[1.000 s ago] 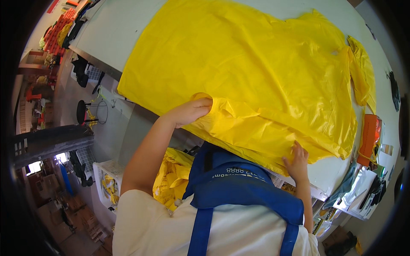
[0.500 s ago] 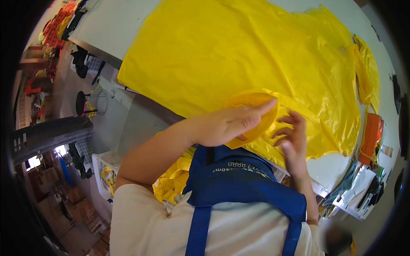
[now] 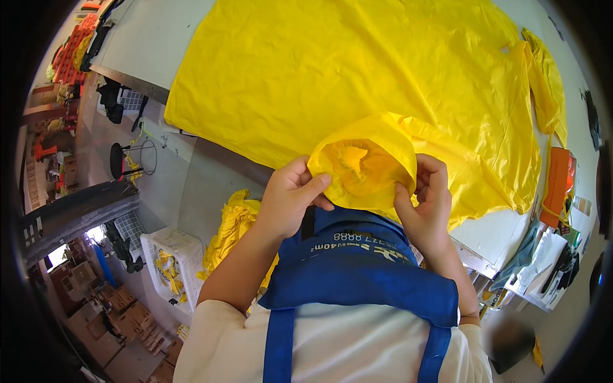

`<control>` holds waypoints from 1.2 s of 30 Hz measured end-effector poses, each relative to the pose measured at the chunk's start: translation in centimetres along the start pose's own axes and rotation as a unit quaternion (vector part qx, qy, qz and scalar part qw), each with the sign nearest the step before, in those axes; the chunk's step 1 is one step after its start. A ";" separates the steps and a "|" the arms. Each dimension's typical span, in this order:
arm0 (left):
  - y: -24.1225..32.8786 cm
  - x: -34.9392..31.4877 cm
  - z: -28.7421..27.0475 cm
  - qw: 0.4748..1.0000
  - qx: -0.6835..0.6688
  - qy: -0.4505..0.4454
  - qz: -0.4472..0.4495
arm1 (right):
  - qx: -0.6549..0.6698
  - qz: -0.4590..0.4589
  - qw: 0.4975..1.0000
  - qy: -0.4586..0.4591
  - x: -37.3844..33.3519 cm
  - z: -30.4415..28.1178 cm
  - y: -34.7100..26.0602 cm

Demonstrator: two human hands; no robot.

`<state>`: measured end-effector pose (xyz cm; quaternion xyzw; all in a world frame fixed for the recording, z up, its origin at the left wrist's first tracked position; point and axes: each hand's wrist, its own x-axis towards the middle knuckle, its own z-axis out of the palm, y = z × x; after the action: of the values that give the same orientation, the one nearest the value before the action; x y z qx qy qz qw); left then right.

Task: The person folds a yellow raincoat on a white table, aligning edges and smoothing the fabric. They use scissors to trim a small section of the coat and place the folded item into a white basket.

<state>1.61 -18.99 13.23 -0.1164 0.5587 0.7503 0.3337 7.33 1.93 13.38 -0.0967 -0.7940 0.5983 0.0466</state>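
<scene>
Two bare hands hold one tube-like opening at the near edge of one large spread of glossy yellow sheeting (image 3: 357,70). The left hand (image 3: 292,195) pinches the left side of the rim, its thumb lying over the edge; the right hand (image 3: 426,198) pinches the right side, thumb against the rim and fingers curled beside it. The two hands are apart, with the single opening (image 3: 399,134) gaping between them, and crumpled yellow folds show inside it.

The sheeting lies wrinkled across one pale bench (image 3: 150,38), its near part lifted in front of the wearer. One narrow yellow strip (image 3: 546,92) lies folded at its right end. Near that strip sit one orange box (image 3: 554,185) and one grey cloth (image 3: 518,255), the box just beside the sheeting's right edge.

One blue apron (image 3: 357,287) with two straps (image 3: 278,348) covers one white shirt (image 3: 357,345). Left of the left forearm, one crumpled yellow heap (image 3: 230,223) shows, partly hidden by the arm. Just beside it stands one white crate (image 3: 195,255) holding several yellow scraps (image 3: 167,271); their exact count cannot be told. Farther left is one round black stool (image 3: 117,161), well apart from the hands.
</scene>
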 end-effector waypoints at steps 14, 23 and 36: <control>0.6 6.3 -11.4 0.914 0.354 0.195 0.033 | -0.431 0.018 0.900 -0.068 -3.3 -4.3 9.4; 2.7 14.8 -6.0 0.852 0.478 0.125 0.171 | -0.541 0.013 0.825 -0.165 -6.7 -5.8 13.7; -2.6 11.5 -26.5 0.833 0.050 0.550 0.036 | -0.469 0.013 0.881 -0.062 -14.5 -11.2 16.7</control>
<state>-10.59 -38.57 -4.30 -0.4724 0.6908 0.5451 -0.0508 25.28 13.88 1.13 -0.0803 -0.9817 0.1612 -0.0616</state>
